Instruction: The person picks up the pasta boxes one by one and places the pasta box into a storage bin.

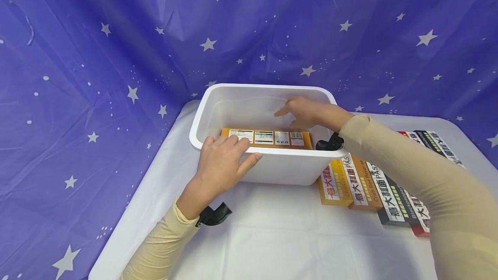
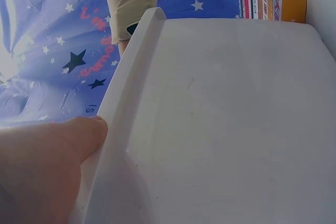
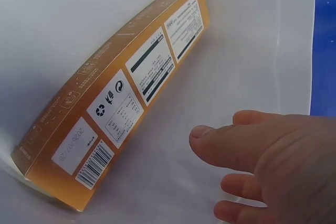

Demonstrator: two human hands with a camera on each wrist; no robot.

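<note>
A white plastic bin (image 1: pixel 272 165) stands on the cloth-covered table. My left hand (image 1: pixel 221 163) grips its near rim, fingers over the edge and thumb on the outer side; the thumb also shows against the rim (image 2: pixel 118 114) in the left wrist view. Inside, an orange pasta box (image 1: pixel 268 138) lies along the near wall, its label and barcode side showing. My right hand (image 1: pixel 305 111) reaches into the bin with fingers extended and nothing in them. The right wrist view shows that hand (image 3: pixel 262 166) apart from the orange box (image 3: pixel 121 87).
Right of the bin, several pasta boxes lie side by side: a yellow chicken curry box (image 1: pixel 336 185), an orange crab roe box (image 1: pixel 363 185), a black pepper box (image 1: pixel 393 198) and a red-ended one (image 1: pixel 420 224). Others lie partly behind the right sleeve (image 1: pixel 420 172). A purple star-printed curtain (image 1: pixel 249 33) hangs behind.
</note>
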